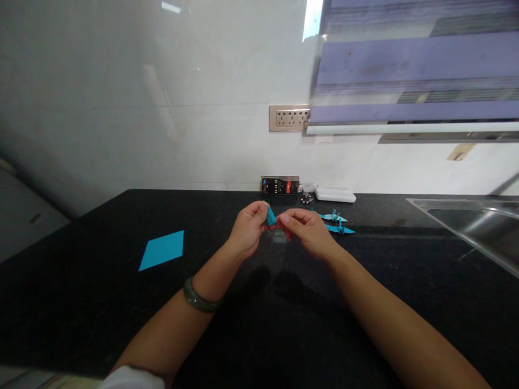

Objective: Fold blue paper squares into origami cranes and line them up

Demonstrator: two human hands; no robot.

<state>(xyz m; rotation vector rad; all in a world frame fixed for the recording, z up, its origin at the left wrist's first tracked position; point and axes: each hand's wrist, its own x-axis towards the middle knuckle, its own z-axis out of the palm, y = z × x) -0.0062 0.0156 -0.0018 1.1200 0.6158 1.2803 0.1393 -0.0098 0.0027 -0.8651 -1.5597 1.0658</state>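
Note:
Between my two hands is a small folded piece of blue paper (271, 216), held up above the dark counter. My left hand (250, 227) is closed, pinching the paper between thumb and fingers. The thumb and fingertips of my right hand (308, 229) are pressed together at the paper's lower right end; how much they grip there is partly hidden. Behind my right hand lie folded paper cranes, a pale one (334, 217) and a blue one (341, 230). A flat blue paper sheet (162, 249) lies on the counter left of my hands.
At the wall, a phone showing a timer (279, 186) stands beside a white box-like object (335, 194) and a small dark object (307, 199). A steel sink (486, 227) is set into the counter (251, 335) at right. Above are a wall socket (289, 118) and a purple blind (405, 65).

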